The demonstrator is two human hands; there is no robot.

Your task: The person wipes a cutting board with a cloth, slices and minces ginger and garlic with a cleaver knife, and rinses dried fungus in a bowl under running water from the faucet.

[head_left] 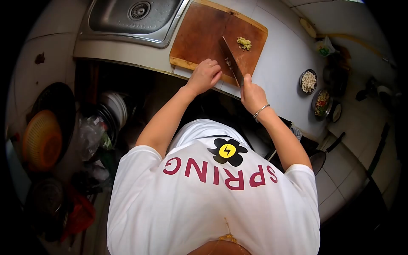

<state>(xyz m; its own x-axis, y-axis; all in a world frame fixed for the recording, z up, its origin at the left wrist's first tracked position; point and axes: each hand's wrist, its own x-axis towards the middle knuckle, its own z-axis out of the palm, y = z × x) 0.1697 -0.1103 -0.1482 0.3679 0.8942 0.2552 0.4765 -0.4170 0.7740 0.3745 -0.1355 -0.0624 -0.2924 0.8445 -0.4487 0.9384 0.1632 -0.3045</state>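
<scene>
A brown wooden cutting board [195, 36] lies on the counter. My right hand [253, 94] grips the handle of a broad knife [232, 60], whose blade reaches over the board. Small chopped bits [228, 63] sit beside the blade, and a little pile of pale green chopped pieces [244, 43] rests farther right. At the board's front edge is my left hand [205, 75], its fingers curled together. Whether anything is inside those fingers is hidden.
A metal sink [123, 25] adjoins the board on the left. Bowls of chopped food [308, 81] [322, 103] stand on the counter at the right. An orange basket [42, 140] and plates [114, 109] are at the lower left.
</scene>
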